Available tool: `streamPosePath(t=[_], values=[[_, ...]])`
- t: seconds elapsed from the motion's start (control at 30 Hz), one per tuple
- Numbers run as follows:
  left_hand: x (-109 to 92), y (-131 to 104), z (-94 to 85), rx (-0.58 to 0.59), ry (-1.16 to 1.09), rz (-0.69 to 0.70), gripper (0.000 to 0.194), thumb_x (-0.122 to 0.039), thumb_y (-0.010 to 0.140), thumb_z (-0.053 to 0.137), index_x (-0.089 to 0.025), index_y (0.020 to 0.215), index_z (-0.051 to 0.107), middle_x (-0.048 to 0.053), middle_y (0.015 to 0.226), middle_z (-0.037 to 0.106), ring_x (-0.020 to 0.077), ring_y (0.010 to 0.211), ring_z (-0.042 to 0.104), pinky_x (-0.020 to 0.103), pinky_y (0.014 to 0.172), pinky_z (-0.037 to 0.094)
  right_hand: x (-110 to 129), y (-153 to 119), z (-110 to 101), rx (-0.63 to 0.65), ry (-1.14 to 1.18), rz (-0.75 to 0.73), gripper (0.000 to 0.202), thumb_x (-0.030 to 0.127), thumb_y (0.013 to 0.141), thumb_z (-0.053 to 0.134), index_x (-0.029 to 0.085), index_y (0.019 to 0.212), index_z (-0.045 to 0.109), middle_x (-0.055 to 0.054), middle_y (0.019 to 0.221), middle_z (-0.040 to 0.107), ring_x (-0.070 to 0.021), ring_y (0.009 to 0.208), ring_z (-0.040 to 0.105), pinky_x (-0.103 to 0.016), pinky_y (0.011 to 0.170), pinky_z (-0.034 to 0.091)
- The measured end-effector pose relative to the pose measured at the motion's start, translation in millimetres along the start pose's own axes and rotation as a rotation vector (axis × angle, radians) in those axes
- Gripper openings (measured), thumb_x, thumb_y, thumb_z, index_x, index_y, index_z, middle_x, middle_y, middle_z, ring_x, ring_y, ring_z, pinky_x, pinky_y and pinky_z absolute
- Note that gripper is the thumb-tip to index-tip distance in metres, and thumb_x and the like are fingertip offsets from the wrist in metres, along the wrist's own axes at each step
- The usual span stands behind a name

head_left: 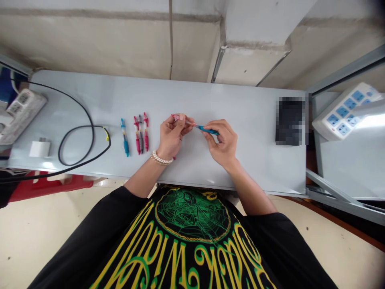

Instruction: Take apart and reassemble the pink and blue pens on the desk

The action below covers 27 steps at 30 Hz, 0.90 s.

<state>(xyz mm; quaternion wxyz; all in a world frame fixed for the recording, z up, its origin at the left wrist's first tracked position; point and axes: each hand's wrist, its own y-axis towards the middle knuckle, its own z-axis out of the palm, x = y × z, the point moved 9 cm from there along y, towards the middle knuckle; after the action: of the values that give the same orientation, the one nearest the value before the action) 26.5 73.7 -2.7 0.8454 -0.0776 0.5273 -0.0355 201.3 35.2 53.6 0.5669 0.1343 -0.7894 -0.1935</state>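
A blue pen (pixel 125 142) and three neighbouring pens (pixel 141 142) lay on the table (pixel 258 160), seemingly complete; the half-closed left hand (pixel 171 134) pinched the pink end (pixel 175 117), the curled right hand (pixel 224 140) the blue end (pixel 213 131), of a slender pen (pixel 199 127) apparently unfinished, its join indistinct.

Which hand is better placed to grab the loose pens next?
Probably the left hand: it is nearer those pens, while the right hand sits farther off. Both are busy holding pen parts, though.
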Motion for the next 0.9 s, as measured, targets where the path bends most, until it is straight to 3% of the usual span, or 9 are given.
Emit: streamPosePath(t=[0.07, 0.13, 0.23, 0.3, 0.47, 0.6, 0.73, 0.83, 0.9], values=[[-2, -1, 1.4, 0.017, 0.013, 0.018, 0.043, -0.056, 0.080, 0.090, -0.020, 0.090, 0.068, 0.004, 0.094, 0.080, 0.0149, 0.087, 0.080, 0.025, 0.081, 0.065, -12, -2, 3, 0.015, 0.045, 0.135, 0.019, 0.043, 0.106, 0.060, 0.026, 0.103, 0.069, -0.003, 0.091, 0.071, -0.0159, 0.076, 0.070, -0.033, 0.071, 0.062], [-3, -1, 2.0, 0.023, 0.025, 0.040, 0.042, -0.057, 0.082, 0.089, -0.020, 0.092, 0.069, 0.004, 0.095, 0.081, 0.0152, 0.088, 0.080, 0.026, 0.082, 0.066, -22, -6, 9, 0.050, 0.093, 0.224, 0.025, 0.050, 0.106, 0.059, 0.028, 0.114, 0.065, -0.003, 0.098, 0.072, -0.0144, 0.074, 0.070, -0.031, 0.066, 0.062], [-5, -1, 1.1, 0.019, 0.006, 0.064, 0.039, -0.054, 0.083, 0.088, -0.021, 0.092, 0.070, 0.003, 0.094, 0.081, 0.0142, 0.087, 0.080, 0.025, 0.081, 0.066, -19, -7, 11, 0.055, 0.095, 0.145, 0.037, 0.054, 0.102, 0.066, 0.030, 0.129, 0.059, -0.008, 0.123, 0.066, -0.0188, 0.098, 0.072, -0.035, 0.081, 0.064], [-5, -1, 1.2, 0.027, -0.015, 0.065, 0.037, -0.052, 0.083, 0.089, -0.021, 0.091, 0.070, 0.002, 0.093, 0.081, 0.0133, 0.085, 0.080, 0.023, 0.080, 0.065, -16, -6, 10, 0.048, 0.071, 0.099, 0.030, 0.049, 0.104, 0.062, 0.030, 0.127, 0.058, -0.007, 0.118, 0.065, -0.0195, 0.101, 0.072, -0.038, 0.088, 0.064], [-4, -1, 1.7, 0.027, -0.009, 0.068, 0.039, -0.054, 0.083, 0.089, -0.021, 0.091, 0.070, 0.002, 0.093, 0.081, 0.0133, 0.085, 0.080, 0.023, 0.079, 0.065, -21, -7, 8, 0.051, 0.057, 0.171, 0.032, 0.052, 0.105, 0.060, 0.029, 0.127, 0.055, -0.005, 0.111, 0.069, -0.0169, 0.086, 0.072, -0.033, 0.072, 0.061], [-5, -3, 4.8, 0.050, 0.016, 0.071, 0.040, -0.056, 0.083, 0.087, -0.021, 0.093, 0.070, 0.003, 0.094, 0.082, 0.0142, 0.086, 0.081, 0.023, 0.080, 0.066, -24, -9, 10, 0.073, 0.073, 0.242, 0.029, 0.054, 0.110, 0.049, 0.028, 0.115, 0.060, 0.001, 0.084, 0.069, -0.0121, 0.063, 0.066, -0.029, 0.060, 0.054], [-8, -4, 3.3, 0.038, 0.018, 0.104, 0.037, -0.053, 0.087, 0.086, -0.021, 0.094, 0.071, 0.003, 0.093, 0.082, 0.0136, 0.084, 0.081, 0.022, 0.079, 0.065, -20, -6, 4, 0.043, 0.071, 0.216, 0.037, 0.060, 0.103, 0.060, 0.028, 0.121, 0.062, -0.004, 0.099, 0.074, -0.0154, 0.078, 0.072, -0.030, 0.066, 0.058], [-9, -4, 4.0, 0.052, 0.013, 0.108, 0.034, -0.051, 0.089, 0.085, -0.020, 0.094, 0.072, 0.003, 0.092, 0.083, 0.0132, 0.084, 0.081, 0.022, 0.079, 0.065, -24, -4, 2, 0.053, 0.098, 0.259, 0.036, 0.059, 0.106, 0.055, 0.027, 0.119, 0.065, -0.001, 0.087, 0.073, -0.0138, 0.067, 0.071, -0.030, 0.063, 0.058], [-10, -3, 2.9, 0.041, 0.009, 0.117, 0.035, -0.050, 0.088, 0.085, -0.019, 0.094, 0.071, 0.003, 0.092, 0.082, 0.0132, 0.085, 0.081, 0.022, 0.079, 0.065, -22, -3, 0, 0.041, 0.104, 0.231, 0.040, 0.059, 0.102, 0.063, 0.027, 0.126, 0.064, -0.003, 0.094, 0.075, -0.0152, 0.074, 0.074, -0.029, 0.063, 0.059]])
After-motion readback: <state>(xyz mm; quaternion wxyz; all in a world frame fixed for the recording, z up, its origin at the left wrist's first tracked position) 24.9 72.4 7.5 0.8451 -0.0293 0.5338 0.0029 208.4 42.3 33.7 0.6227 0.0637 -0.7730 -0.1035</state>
